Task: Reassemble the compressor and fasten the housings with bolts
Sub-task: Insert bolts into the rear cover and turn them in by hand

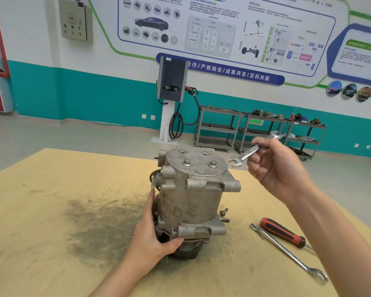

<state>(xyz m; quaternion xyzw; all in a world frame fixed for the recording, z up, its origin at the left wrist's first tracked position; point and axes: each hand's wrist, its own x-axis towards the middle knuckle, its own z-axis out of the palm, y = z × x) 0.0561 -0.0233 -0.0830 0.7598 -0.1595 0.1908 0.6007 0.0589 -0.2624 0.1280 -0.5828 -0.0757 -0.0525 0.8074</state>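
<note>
Your left hand (152,236) grips the compressor (193,196) standing upright at mid-frame on the tabletop (51,211) to steady it, while your right hand (274,166) holds an open-end wrench (247,154) beside its top bolts (187,162), seemingly for tightening.

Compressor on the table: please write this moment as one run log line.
compressor upright on table | left hand grips its base | right hand holds open-end wrench above | two bolts in top
</note>
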